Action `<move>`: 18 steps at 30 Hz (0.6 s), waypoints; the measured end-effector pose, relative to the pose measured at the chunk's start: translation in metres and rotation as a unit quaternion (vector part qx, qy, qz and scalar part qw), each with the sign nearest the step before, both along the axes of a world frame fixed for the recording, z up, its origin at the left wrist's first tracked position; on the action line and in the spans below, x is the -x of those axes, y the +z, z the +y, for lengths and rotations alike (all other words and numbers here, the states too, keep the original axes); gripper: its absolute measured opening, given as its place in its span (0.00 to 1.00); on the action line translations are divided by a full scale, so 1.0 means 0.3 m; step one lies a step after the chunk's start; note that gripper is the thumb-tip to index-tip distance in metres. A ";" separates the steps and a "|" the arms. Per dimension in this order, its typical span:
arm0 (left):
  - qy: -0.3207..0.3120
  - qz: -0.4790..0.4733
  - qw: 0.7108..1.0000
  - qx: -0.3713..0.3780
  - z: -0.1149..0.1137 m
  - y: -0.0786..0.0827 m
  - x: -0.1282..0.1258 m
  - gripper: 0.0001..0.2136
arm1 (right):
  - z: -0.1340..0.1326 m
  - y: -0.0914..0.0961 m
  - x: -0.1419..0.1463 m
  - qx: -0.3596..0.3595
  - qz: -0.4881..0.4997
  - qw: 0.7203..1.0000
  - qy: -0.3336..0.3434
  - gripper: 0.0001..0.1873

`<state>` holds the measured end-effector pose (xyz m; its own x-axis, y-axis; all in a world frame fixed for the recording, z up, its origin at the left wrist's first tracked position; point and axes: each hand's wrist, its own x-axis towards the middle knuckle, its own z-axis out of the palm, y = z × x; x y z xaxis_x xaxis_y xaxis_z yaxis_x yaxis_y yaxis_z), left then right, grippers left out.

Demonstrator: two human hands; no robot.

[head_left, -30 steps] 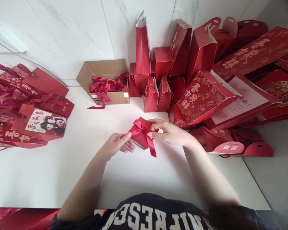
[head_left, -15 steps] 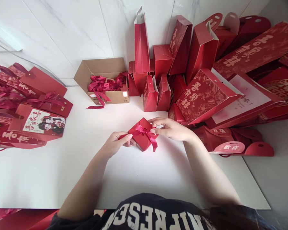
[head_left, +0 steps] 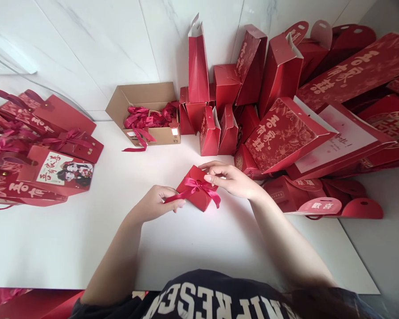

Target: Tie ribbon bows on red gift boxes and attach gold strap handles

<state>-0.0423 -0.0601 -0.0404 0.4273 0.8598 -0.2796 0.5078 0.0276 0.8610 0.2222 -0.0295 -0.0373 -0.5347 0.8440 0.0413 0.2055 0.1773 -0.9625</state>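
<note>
In the head view a small red gift box is in front of me at the middle of the white table. A pink satin ribbon is tied in a bow across its top, with one tail hanging over the right side. My left hand pinches the other tail, drawn out left of the box. Around the box's upper right corner my right hand is closed, its thumb on top near the bow. The fingers behind the box are partly hidden.
A cardboard box of loose pink ribbons stands at the back. Red paper boxes and bags are piled at the right. More bags and ribboned boxes crowd the left. The table ends just before my body.
My left hand has come off the box's left edge and now draws a ribbon tail out to the left. The right hand stays on the box, and the view has shifted slightly.
</note>
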 end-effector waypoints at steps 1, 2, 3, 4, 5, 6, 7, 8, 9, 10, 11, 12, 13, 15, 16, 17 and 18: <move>0.019 0.020 0.999 -0.033 -0.003 0.003 -0.002 0.15 | 0.000 -0.001 0.003 0.002 0.001 1.000 -0.001 0.20; 0.054 0.036 0.995 -0.080 -0.006 0.005 -0.007 0.13 | 0.001 -0.002 0.006 0.002 0.001 1.000 -0.001 0.20; 0.089 0.045 0.986 -0.134 -0.010 0.005 -0.015 0.11 | 0.000 -0.003 0.009 0.001 0.001 1.000 -0.002 0.20; 0.128 0.041 0.972 -0.192 -0.014 0.003 -0.027 0.11 | 0.000 -0.005 0.011 -0.002 0.000 1.000 -0.007 0.20; 0.145 0.030 0.961 -0.235 -0.018 -0.001 -0.040 0.13 | -0.002 -0.005 0.013 -0.008 0.000 1.000 -0.015 0.20; 0.136 0.010 0.957 -0.256 -0.022 -0.006 -0.055 0.15 | -0.004 -0.006 0.014 -0.013 -0.001 1.000 -0.023 0.19; 0.114 -0.015 0.959 -0.257 -0.025 -0.014 -0.069 0.17 | -0.005 -0.006 0.015 -0.018 0.000 0.999 -0.028 0.19; 0.090 -0.042 0.965 -0.243 -0.027 -0.023 -0.083 0.18 | -0.007 -0.007 0.015 -0.022 0.003 0.999 -0.027 0.18; 0.074 -0.066 0.970 -0.222 -0.028 -0.033 -0.094 0.18 | -0.008 -0.007 0.014 -0.024 0.007 1.000 -0.019 0.16; 0.067 -0.088 0.974 -0.198 -0.027 -0.044 -0.104 0.17 | -0.008 -0.008 0.013 -0.024 0.011 1.000 -0.005 0.15; 0.066 -0.105 0.977 -0.176 -0.025 -0.055 -0.110 0.16 | -0.008 -0.010 0.011 -0.021 0.013 1.000 0.008 0.14; 0.068 -0.121 0.978 -0.159 -0.022 -0.067 -0.115 0.14 | -0.006 -0.012 0.008 -0.019 0.013 1.000 0.018 0.14; 0.070 -0.133 0.977 -0.148 -0.017 -0.077 -0.117 0.12 | -0.005 -0.014 0.005 -0.017 0.010 1.000 0.024 0.13; 0.067 -0.150 0.976 -0.143 -0.008 -0.092 -0.118 0.11 | 0.000 -0.020 0.000 -0.008 0.000 1.000 0.029 0.13; 0.064 -0.155 0.975 -0.145 -0.004 -0.097 -0.118 0.10 | 0.002 -0.023 -0.002 -0.002 -0.002 0.999 0.033 0.14; 0.061 -0.159 0.974 -0.148 -0.001 -0.101 -0.117 0.11 | 0.004 -0.026 -0.004 0.005 -0.002 0.999 0.038 0.14; 0.060 -0.161 0.974 -0.150 0.001 -0.103 -0.117 0.11 | 0.006 -0.029 -0.005 0.013 -0.002 0.999 0.040 0.15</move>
<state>-0.0072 -0.0597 -0.0713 0.3434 0.9309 0.1242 0.2181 -0.2077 0.9536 0.2238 -0.0277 -0.0460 -0.6003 0.7995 0.0186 0.1948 0.1688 -0.9662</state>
